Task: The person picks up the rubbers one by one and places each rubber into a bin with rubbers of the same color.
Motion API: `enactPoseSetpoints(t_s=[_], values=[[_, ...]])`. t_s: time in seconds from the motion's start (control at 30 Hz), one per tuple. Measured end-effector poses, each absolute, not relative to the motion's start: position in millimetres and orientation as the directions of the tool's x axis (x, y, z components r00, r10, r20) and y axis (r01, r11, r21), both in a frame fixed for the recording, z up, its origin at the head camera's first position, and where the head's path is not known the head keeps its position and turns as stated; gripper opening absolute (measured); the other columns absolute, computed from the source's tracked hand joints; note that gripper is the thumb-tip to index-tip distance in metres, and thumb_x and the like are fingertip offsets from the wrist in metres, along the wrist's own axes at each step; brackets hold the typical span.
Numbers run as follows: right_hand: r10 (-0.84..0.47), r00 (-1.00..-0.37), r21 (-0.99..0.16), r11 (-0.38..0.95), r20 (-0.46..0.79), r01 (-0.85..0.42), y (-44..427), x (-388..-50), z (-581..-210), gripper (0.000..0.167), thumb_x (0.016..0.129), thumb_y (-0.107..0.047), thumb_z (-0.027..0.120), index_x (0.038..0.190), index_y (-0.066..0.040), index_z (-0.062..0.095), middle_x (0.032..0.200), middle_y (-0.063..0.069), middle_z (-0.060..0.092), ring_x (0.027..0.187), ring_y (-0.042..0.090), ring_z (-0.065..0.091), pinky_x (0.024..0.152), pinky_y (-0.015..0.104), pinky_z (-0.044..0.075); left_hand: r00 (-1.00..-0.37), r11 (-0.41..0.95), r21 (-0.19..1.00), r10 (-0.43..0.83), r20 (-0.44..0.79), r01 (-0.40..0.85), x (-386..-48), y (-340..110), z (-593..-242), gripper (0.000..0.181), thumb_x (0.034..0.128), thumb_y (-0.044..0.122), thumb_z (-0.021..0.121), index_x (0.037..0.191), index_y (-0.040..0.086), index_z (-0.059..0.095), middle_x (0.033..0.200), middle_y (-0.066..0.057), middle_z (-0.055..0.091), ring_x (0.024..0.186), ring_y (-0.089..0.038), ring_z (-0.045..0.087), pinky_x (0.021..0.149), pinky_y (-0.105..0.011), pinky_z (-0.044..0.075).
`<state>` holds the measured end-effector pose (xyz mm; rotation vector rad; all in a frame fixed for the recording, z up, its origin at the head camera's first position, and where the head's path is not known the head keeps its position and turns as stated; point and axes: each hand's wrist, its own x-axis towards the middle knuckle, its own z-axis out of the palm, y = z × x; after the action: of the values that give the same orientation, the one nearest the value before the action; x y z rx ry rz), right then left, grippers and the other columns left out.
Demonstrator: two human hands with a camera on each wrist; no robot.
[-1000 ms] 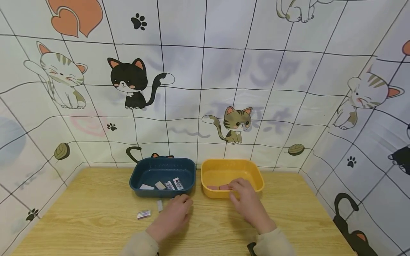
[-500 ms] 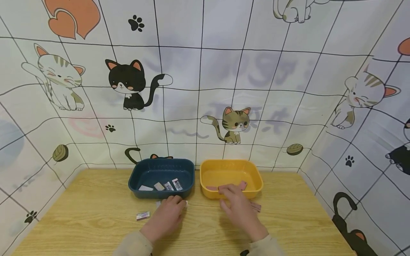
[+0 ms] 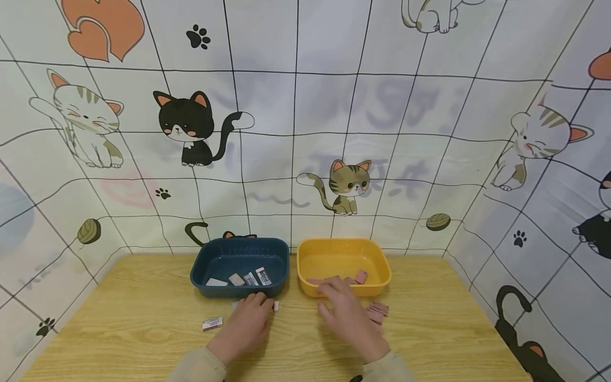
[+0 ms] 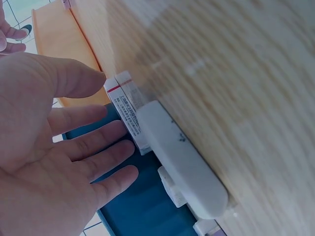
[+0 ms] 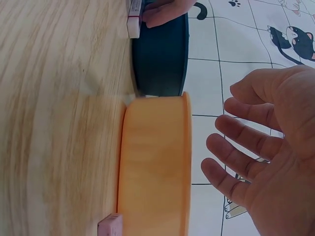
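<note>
In the head view my left hand (image 3: pixel 245 321) is low over the table, just before the blue bin (image 3: pixel 202 292). The left wrist view shows its fingers loosely extended, the thumb tip at the end of a white eraser in a printed sleeve (image 4: pixel 125 113). Beside that lies a rounded white eraser (image 4: pixel 179 160). My right hand (image 3: pixel 348 321) hovers at the front rim of the yellow bin (image 3: pixel 310 289), fingers spread and holding nothing in the right wrist view. Small pink blocks (image 3: pixel 361 276) lie inside the yellow bin. More pink blocks (image 3: pixel 378 307) lie on the table, partly behind that hand.
Several white erasers (image 3: pixel 263 276) lie in the blue bin. Another sleeved eraser (image 3: pixel 212 323) sits on the wooden table (image 3: pixel 119 318), left of my left hand. A cat-printed cloth (image 3: pixel 272 159) hangs behind the bins and along the sides.
My right hand has shifted left along the yellow bin's front, uncovering pink blocks in the bin and on the table. The left hand has moved slightly left, covering part of the erasers there.
</note>
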<state>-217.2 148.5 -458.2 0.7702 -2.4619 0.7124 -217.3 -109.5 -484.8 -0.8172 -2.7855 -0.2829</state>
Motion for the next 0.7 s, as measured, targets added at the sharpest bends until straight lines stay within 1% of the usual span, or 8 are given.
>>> enactPoseSetpoints(t_s=[0.13,0.23,0.37,0.43,0.5,0.6,0.7], values=[[-0.388,-0.710,-0.317,0.697,0.588,-0.643,147.0,-217.6,-460.6,0.017,0.085,0.000,0.078,0.101,-0.005,0.074,0.108,0.005,0.063,0.097,0.017,0.061,0.083,0.036,0.056,-0.819,0.829,0.105,0.509,0.265,0.549,-218.1,-110.6,-484.8,0.029,0.0872,0.010,0.077,0.114,0.002,0.069,0.097,-0.007,0.059,0.091,-0.025,0.057,0.083,-0.048,0.054],[-0.389,-0.700,-0.305,0.697,0.599,-0.649,145.7,-216.9,-461.4,0.018,0.084,0.001,0.079,0.100,-0.006,0.073,0.106,0.003,0.061,0.095,0.015,0.059,0.081,0.035,0.055,-0.829,0.835,0.102,0.507,0.236,0.540,-218.1,-111.0,-483.5,0.027,0.0877,0.011,0.078,0.112,0.003,0.070,0.094,-0.006,0.057,0.088,-0.023,0.056,0.083,-0.047,0.054],[-0.384,-0.710,-0.308,0.706,0.590,-0.638,143.9,-215.8,-461.4,0.019,0.084,0.000,0.079,0.100,-0.008,0.074,0.105,0.002,0.061,0.095,0.015,0.057,0.080,0.034,0.055,-0.837,0.836,0.114,0.509,0.202,0.537,-217.3,-111.9,-481.1,0.024,0.0864,0.009,0.079,0.109,0.005,0.072,0.091,-0.004,0.056,0.085,-0.021,0.054,0.081,-0.045,0.054],[-0.378,-0.722,-0.310,0.717,0.580,-0.625,143.3,-215.0,-461.8,0.019,0.084,-0.001,0.079,0.100,-0.010,0.074,0.106,0.001,0.061,0.096,0.015,0.057,0.076,0.032,0.055,-0.832,0.828,0.127,0.517,0.199,0.545,-216.2,-112.5,-480.3,0.022,0.0844,0.006,0.079,0.105,0.007,0.072,0.089,-0.002,0.056,0.083,-0.020,0.054,0.080,-0.043,0.054],[-0.373,-0.732,-0.315,0.724,0.570,-0.614,142.8,-214.2,-462.5,0.019,0.084,-0.003,0.080,0.100,-0.011,0.074,0.107,0.001,0.061,0.097,0.014,0.058,0.072,0.030,0.055,-0.827,0.820,0.135,0.529,0.192,0.556,-215.1,-113.1,-479.9,0.025,0.0805,0.003,0.080,0.103,0.009,0.071,0.088,-0.001,0.054,0.082,-0.019,0.055,0.079,-0.042,0.054],[-0.372,-0.729,-0.313,0.724,0.574,-0.615,142.3,-213.3,-463.4,0.020,0.083,-0.003,0.080,0.100,-0.012,0.073,0.107,0.001,0.060,0.096,0.014,0.057,0.068,0.027,0.053,-0.828,0.813,0.160,0.540,0.154,0.560,-213.7,-113.7,-479.3,0.033,0.0761,0.001,0.081,0.104,0.013,0.070,0.089,-0.002,0.053,0.081,-0.019,0.053,0.077,-0.040,0.053],[-0.384,-0.708,-0.304,0.708,0.593,-0.638,141.7,-212.6,-464.1,0.020,0.083,-0.002,0.080,0.100,-0.010,0.073,0.108,0.004,0.061,0.097,0.016,0.058,0.071,0.028,0.054,-0.838,0.815,0.200,0.537,0.093,0.544,-212.8,-113.5,-477.2,0.039,0.0743,0.001,0.081,0.109,0.014,0.069,0.093,-0.004,0.052,0.078,-0.018,0.051,0.074,-0.038,0.053]])
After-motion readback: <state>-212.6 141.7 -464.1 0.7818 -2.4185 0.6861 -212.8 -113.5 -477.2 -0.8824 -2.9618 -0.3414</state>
